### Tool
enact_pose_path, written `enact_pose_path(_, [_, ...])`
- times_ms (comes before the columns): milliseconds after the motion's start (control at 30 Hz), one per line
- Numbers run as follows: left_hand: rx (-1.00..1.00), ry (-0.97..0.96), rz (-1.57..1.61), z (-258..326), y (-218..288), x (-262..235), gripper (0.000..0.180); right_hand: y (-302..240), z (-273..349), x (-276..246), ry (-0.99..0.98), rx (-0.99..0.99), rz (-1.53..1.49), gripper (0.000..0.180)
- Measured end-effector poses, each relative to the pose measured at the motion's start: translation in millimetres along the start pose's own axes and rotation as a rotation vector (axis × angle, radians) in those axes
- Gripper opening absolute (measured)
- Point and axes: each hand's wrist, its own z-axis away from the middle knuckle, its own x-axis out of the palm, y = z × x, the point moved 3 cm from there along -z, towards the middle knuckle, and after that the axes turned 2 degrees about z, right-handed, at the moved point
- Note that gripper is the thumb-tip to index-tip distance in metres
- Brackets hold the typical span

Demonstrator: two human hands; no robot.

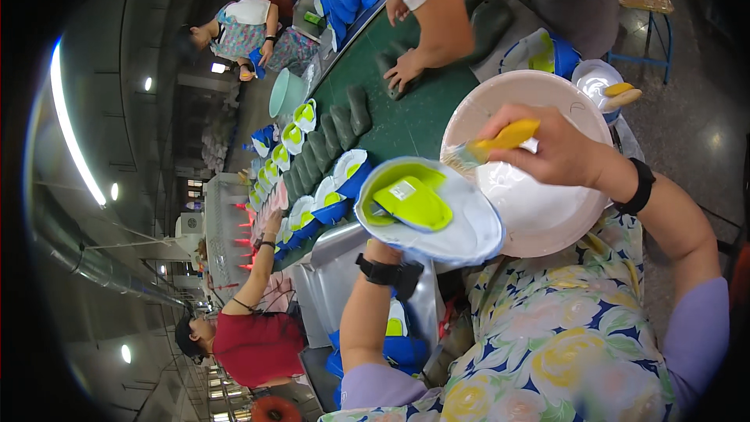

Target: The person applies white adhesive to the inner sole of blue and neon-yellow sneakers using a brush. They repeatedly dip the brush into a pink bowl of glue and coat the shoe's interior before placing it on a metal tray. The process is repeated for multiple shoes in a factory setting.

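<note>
My left hand (383,252) holds up a shoe upper (473,234), blue at the edge with a white-coated underside and lime green inside. The upper hides most of that hand's fingers. My right hand (558,148) is closed round the yellow handle of a brush (508,134). The bristles are blurred and sit just above the upper's far edge; I cannot tell if they touch it. Under the brush stands a wide pale pink basin (512,86) with white liquid (539,207) in it. Part of the basin is behind the upper.
Dark shoe lasts (316,152) and more uppers (328,197) line a green work surface (418,129). Across it, a co-worker's hand (402,70) touches a last. A small white tub (590,74) with a brush adjoins the basin. A person in red (258,348) works at left.
</note>
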Motion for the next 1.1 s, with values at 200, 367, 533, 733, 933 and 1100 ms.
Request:
enact_pose_path(200, [-0.234,-0.043,0.252,24,-67,33,0.05,-22,-14,36,-0.092,-0.476,0.029,0.025])
enact_pose_path(367, [-0.288,-0.01,0.27,33,-79,37,0.049,-7,-25,45,-0.213,-0.505,0.186,0.021])
enact_pose_path(533, [-0.275,0.016,0.232,34,-70,23,0.049,10,-26,30,-0.303,-0.102,0.276,0.019])
enact_pose_path(733, [-0.2,0.053,0.132,36,-39,16,0.048,22,-16,14,-0.355,0.184,0.248,0.017])
enact_pose_path(933, [-0.177,0.103,-0.048,23,-13,41,0.048,5,-9,-2,-0.16,0.029,0.237,0.023])
enact_pose_path(1100, [-0.164,0.129,-0.134,19,-15,38,0.056,-2,-20,28,-0.266,-0.214,0.358,0.016])
